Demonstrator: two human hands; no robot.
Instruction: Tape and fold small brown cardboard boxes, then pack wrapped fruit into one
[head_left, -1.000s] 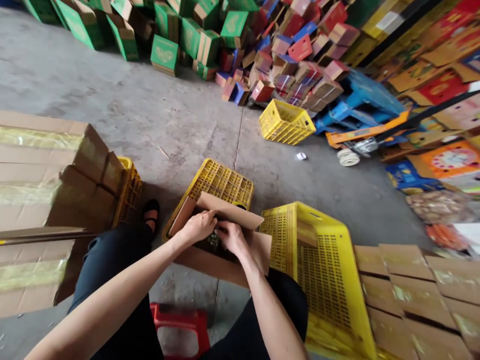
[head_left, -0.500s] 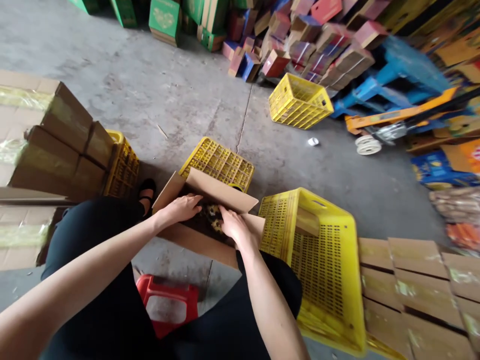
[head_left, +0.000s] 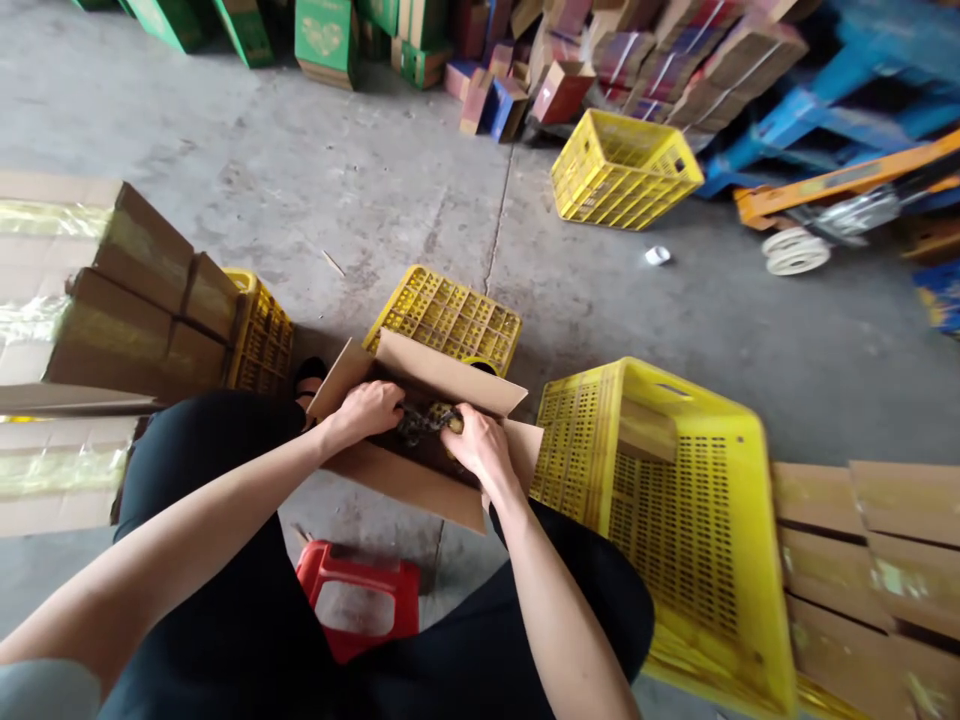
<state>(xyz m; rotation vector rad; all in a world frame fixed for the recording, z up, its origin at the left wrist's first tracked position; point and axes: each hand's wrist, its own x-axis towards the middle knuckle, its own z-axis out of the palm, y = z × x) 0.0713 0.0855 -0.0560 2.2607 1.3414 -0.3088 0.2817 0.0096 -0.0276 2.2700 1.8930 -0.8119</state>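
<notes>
An open cardboard box (head_left: 409,487) with raised flaps sits between my knees. Both hands reach into its mouth. Curled fingers of my left hand (head_left: 371,408) close on one end of a dark, knotted strand (head_left: 421,424). At the other end, my right hand (head_left: 478,442) is closed on the same dark material, beside a small yellowish piece (head_left: 454,424). What the strand is made of cannot be made out. More yellowish, dark-spotted pieces lie below it, partly hidden by my hands and the box walls.
An upturned yellow crate (head_left: 450,315) stands beyond the box. A large yellow crate (head_left: 675,540) lies tipped at right, a small carton inside. Taped cartons (head_left: 142,320) are stacked left, more cartons (head_left: 825,560) right. A red stool (head_left: 360,600) is below; a pallet jack (head_left: 840,205) stands far right.
My fingers have gone from resting spread in the box to closing, and the dark strand now shows raised between both hands. The view has swung slightly left.
</notes>
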